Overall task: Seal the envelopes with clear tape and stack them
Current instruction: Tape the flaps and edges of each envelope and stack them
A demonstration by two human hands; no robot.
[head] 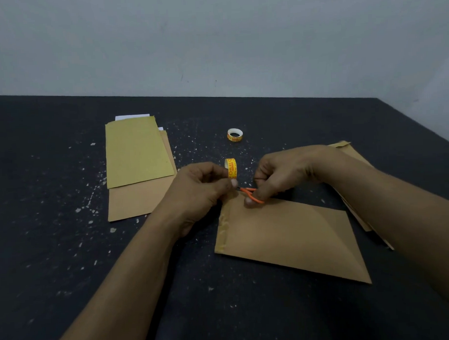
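Your left hand (198,191) pinches the tape roll (230,167), right hand (284,170) grips the orange scissors (255,197) over the envelope (292,238) on the counter (68,251) (one short edge looks taped). Snip crooked and the strip could curl onto itself.

Setting: a plain indoor room used as a simple paperwork station; whether home or office cannot be told. A dark table (55,252), its surface flecked with pale chips, stands against a bare grey wall (214,43). Stationery lies on it: brown envelopes (139,152) in stacks and small tape rolls (234,135). The light is dim and even.
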